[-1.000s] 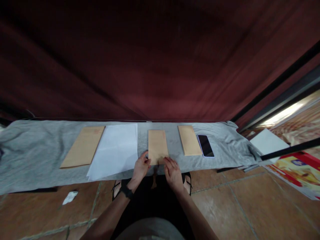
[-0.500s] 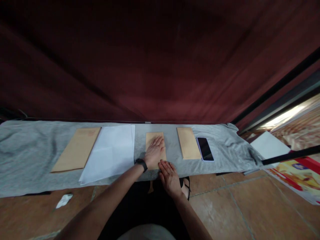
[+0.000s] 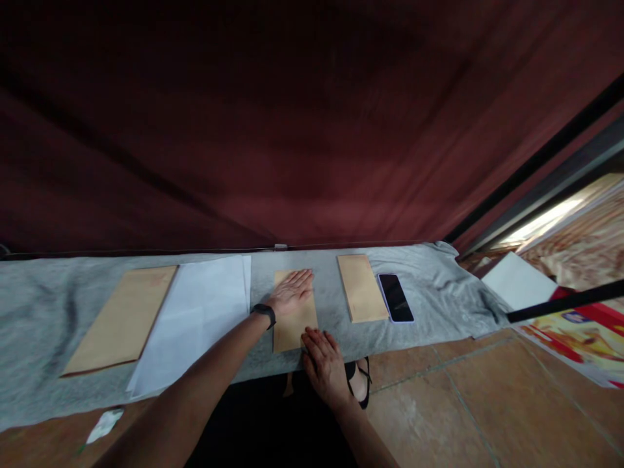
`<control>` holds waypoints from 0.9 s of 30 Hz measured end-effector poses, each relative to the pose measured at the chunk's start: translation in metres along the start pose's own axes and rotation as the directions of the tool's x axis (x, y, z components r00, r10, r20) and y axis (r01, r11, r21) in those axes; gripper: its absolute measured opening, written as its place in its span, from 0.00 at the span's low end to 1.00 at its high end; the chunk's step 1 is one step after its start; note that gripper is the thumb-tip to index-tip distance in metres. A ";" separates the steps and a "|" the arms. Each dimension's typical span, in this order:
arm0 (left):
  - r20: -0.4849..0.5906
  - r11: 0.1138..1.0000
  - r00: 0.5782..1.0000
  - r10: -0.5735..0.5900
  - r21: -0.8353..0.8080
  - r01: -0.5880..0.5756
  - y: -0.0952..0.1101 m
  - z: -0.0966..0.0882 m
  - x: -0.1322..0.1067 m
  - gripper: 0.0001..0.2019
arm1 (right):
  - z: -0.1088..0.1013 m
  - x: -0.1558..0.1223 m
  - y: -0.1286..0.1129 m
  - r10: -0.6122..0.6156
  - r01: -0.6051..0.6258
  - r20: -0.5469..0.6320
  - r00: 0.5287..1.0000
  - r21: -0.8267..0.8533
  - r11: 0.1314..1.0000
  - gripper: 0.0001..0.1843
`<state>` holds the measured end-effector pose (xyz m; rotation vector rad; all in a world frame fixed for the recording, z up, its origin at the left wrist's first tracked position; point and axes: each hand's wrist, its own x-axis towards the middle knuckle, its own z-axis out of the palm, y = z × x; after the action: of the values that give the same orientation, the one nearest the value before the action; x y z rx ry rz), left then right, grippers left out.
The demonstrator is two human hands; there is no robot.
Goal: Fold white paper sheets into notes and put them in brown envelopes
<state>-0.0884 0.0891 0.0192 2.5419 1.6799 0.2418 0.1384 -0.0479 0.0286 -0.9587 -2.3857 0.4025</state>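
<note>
A tan paper envelope lies flat on the grey cloth in front of me. My left hand, with a black band on its wrist, rests flat across the envelope's upper part, fingers stretched toward the right. At the lower right corner, my right hand touches the envelope with its fingertips, fingers extended. To the left are white paper sheets and a larger stack of tan envelopes. Right of my hands lies another pile of tan envelopes, with a phone beside it.
Grey cloth covers the long narrow surface, backed by a dark red curtain. On the right are a black metal bar, a white board and a red and yellow printed box. A crumpled white scrap lies on the tiled floor.
My left hand has turned, its fingers pointing more to the right over the envelope. My right hand stays by the lower right corner. The whole view has shifted slightly.
</note>
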 end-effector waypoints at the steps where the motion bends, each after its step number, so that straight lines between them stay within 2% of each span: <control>1: -0.001 1.000 1.000 0.010 -0.003 -0.010 0.002 0.001 -0.003 0.29 | -0.001 0.001 0.000 0.002 -0.002 -0.006 1.000 0.011 1.000 0.25; 8: -0.040 0.995 0.998 0.051 -0.080 -0.054 0.025 0.001 -0.026 0.28 | -0.005 0.003 -0.006 0.045 -0.044 -0.022 0.999 0.051 0.998 0.21; 16: -0.022 0.987 0.995 0.100 -0.121 -0.102 0.056 -0.008 -0.063 0.27 | -0.002 0.000 -0.006 0.083 -0.080 -0.037 0.996 0.086 0.993 0.17; 24: -0.054 0.982 0.985 0.162 -0.094 -0.167 0.081 -0.007 -0.101 0.26 | 0.005 -0.009 0.003 0.129 -0.101 -0.120 0.984 0.215 0.971 0.14; 27: -0.062 0.981 0.982 0.177 -0.074 -0.182 0.091 -0.008 -0.117 0.29 | 0.006 -0.012 0.005 0.137 -0.105 -0.125 0.983 0.231 0.967 0.15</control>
<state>-0.0521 -0.0545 0.0312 2.6517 1.4267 0.3864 0.1450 -0.0536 0.0174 -0.9964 -2.1102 0.6154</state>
